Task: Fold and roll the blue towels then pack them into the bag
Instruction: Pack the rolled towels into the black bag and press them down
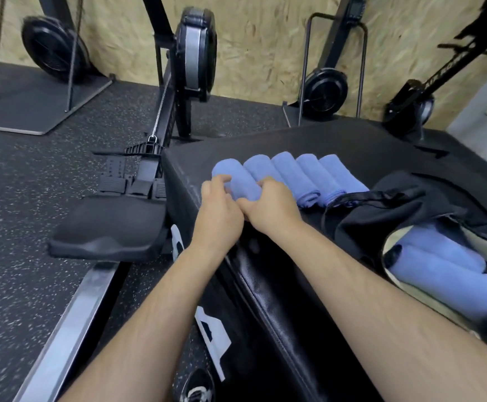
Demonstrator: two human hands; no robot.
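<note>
both hands together, thumbs nearly touching: left hand (220,207) and right hand (271,206) each have fingers curled over the near end of the leftmost roll (230,177), at the corner of the black padded box (352,146). four more rolled blue towels (303,175) lie side by side just right of the right hand, touching each other. further right of the hands, the black bag (396,198) lies open with packed rolls (445,265) inside, at least two. judgement: well along. no flat towel shows, so folding looks about done, and five rolls are left to pack. hard to tell: the hands cover the held roll's end, so it could be finished or being tightened. the bag is cut off at the right edge, so the count inside is unclear.
</note>
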